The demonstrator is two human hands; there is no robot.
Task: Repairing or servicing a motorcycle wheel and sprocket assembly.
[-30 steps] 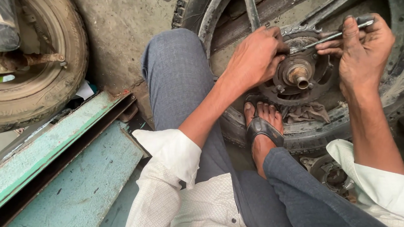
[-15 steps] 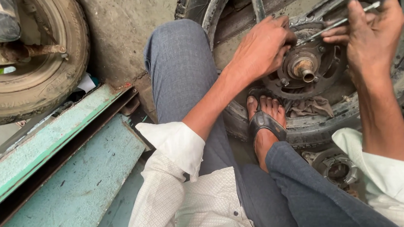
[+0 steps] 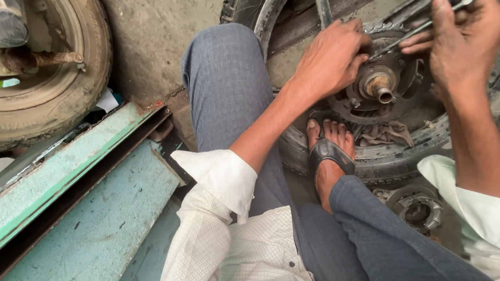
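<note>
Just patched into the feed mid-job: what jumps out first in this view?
Top right, a motorcycle wheel lies flat; the left hand presses on its hub while the right hand holds a slim metal tool across it. A sandalled foot braces against the tyre just below. At far left sits a second, worn tyre beside a green metal frame.

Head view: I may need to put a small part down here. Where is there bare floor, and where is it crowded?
Bare concrete floor lies between the worn tyre and the motorcycle wheel. The teal metal frame offers a flat top. Around the hub it is crowded: left hand, right hand with a thin tool, a sandalled foot, a rag.
</note>
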